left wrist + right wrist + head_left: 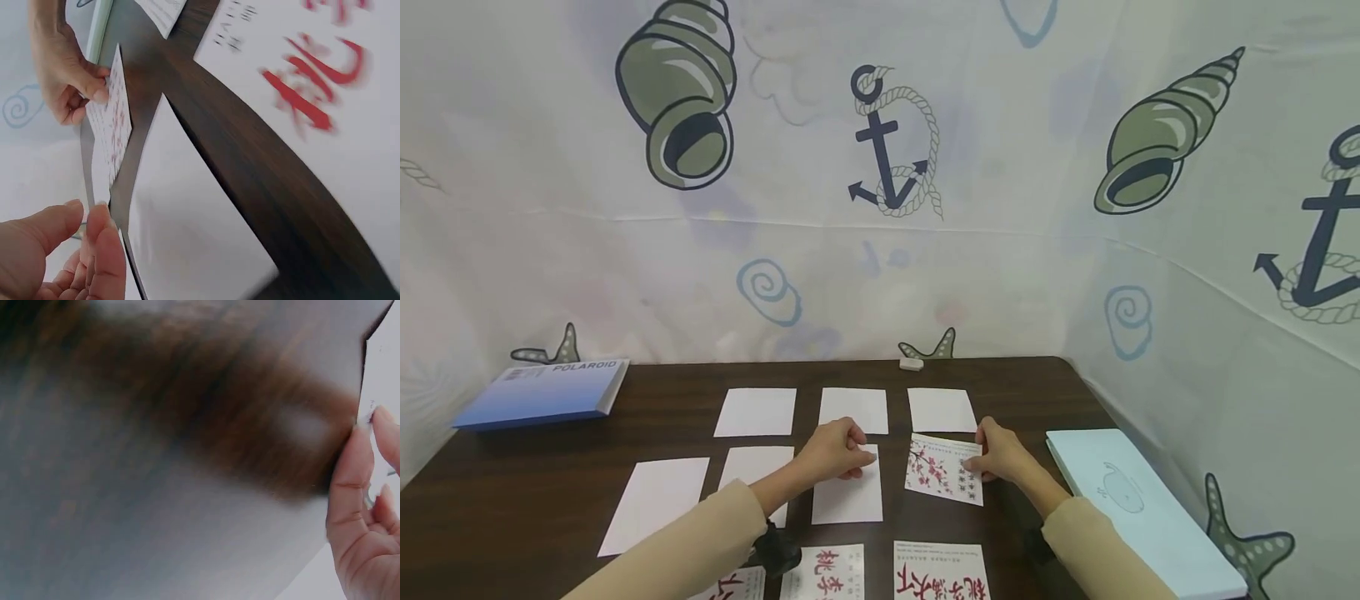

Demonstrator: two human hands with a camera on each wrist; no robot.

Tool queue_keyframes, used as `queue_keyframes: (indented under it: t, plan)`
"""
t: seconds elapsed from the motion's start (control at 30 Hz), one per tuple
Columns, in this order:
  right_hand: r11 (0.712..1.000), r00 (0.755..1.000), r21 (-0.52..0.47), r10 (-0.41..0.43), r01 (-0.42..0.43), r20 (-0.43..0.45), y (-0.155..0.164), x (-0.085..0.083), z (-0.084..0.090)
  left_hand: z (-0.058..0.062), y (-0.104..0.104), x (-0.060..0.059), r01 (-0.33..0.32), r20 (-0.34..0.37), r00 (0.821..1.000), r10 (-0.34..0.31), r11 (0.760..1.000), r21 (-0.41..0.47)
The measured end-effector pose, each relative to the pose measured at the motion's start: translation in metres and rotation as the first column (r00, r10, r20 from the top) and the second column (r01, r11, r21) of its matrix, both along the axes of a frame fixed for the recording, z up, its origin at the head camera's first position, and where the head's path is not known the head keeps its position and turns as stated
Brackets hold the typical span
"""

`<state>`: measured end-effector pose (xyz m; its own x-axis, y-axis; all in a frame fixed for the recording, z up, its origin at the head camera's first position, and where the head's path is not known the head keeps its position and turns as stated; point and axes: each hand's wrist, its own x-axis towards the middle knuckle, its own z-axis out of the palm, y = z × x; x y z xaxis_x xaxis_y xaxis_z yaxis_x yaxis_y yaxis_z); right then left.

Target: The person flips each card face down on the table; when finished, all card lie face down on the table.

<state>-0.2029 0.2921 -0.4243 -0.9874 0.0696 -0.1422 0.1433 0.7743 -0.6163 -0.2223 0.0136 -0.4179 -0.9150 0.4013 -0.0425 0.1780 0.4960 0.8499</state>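
My right hand [1006,454] pinches the right edge of a card [929,468] printed with pink blossoms and dark characters. In the left wrist view the same card [115,122] is tilted, thumb on one face. Over a blank white card [847,502] in the middle row hovers my left hand [837,448]. Its fingers are loosely bent with nothing between thumb and fingertips [97,219]. Part of that blank card is hidden under the hand. The right wrist view shows the thumb and finger of the right hand [369,512] at the card's edge.
Three blank cards [852,408] line the back row; more blank cards [655,504] lie at left. Nearest me are cards with red characters [942,575]. A blue Polaroid box [546,396] stands back left, a pale box [1138,508] at right, a small white block [912,364] at the back edge.
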Motion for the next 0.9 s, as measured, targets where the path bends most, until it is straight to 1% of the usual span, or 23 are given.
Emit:
queue_keyframes:
  t: [0.1,0.17,0.27,0.4,0.5,0.67,0.73,0.8,0.9]
  plan:
    - [1.000,0.999,-0.009,0.011,-0.011,-0.030,0.001,0.001,-0.002,0.001,0.012,-0.003,0.024,0.031,0.999,-0.026,0.998,0.058]
    - [1.000,0.998,-0.017,0.024,-0.025,-0.058,0.001,0.002,-0.004,0.000,0.021,-0.005,0.035,0.036,0.999,-0.039,0.996,0.084]
    - [0.999,0.994,-0.027,0.040,-0.043,-0.099,0.000,0.002,-0.007,-0.003,0.033,-0.010,0.040,0.042,0.998,-0.045,0.993,0.108]
    - [0.998,0.989,-0.020,0.054,-0.057,-0.140,-0.002,0.002,-0.010,-0.009,0.044,-0.015,0.029,0.047,0.998,-0.034,0.993,0.116]
    - [0.998,0.988,-0.030,0.044,-0.049,-0.148,-0.004,0.002,-0.011,-0.012,0.050,-0.018,0.007,0.034,0.999,-0.011,0.992,0.125]
    - [0.997,0.989,-0.073,0.019,-0.030,-0.149,-0.006,0.006,-0.011,-0.015,0.055,-0.020,-0.032,-0.018,0.999,0.035,0.990,0.137]
    - [0.997,0.982,-0.066,0.014,-0.027,-0.189,-0.007,0.008,-0.010,-0.015,0.056,-0.021,-0.035,-0.030,0.999,0.040,0.990,0.136]
    - [0.998,0.972,-0.050,0.020,-0.033,-0.236,-0.010,0.012,-0.007,-0.013,0.056,-0.021,-0.031,-0.023,0.999,0.034,0.990,0.140]
    - [0.992,0.957,-0.081,0.069,-0.095,-0.280,-0.023,0.019,-0.002,-0.010,0.057,-0.021,-0.025,-0.005,1.000,0.026,0.987,0.158]
